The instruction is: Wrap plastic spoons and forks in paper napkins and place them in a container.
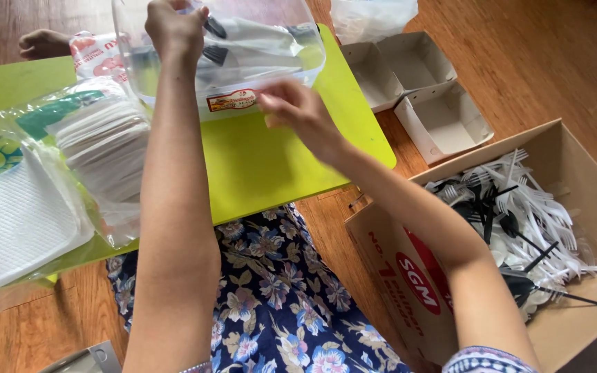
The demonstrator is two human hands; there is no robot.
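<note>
- Your green table point(271, 166) is the biggest thing in front of you, low over the wooden floor, with your floral-print lap just under its near edge.
- To your right, the cardboard box point(589, 304) stands open on the floor, heaped with white and black plastic forks point(519, 207) – light, springy, prone to tangling at the tines.
- Beyond it, a folded white carton tray point(416, 83) with several compartments lies apart from the table.
- On the table's left, clear bags hold white napkins point(15, 221) and a stack of flat white packets point(105, 145); soft, slippery wrapping.
- The clear plastic bag point(243, 55) sits at the far middle of the table, held up off it, with dark-handled cutlery and white pieces showing through (contents partly blurred).
- It should handle as light and floppy – thin film, slick, easily torn by a fork tine, so the folded top edge is the safer place to hold, with support near the labelled bottom seam.
- Your left hand point(174, 31) is closed around the bag's upper edge, pinching the film.
- Your right hand point(295, 110) is at the bag's lower front beside the red label; motion blur hides the fingers, so I cannot tell whether it grips.
</note>
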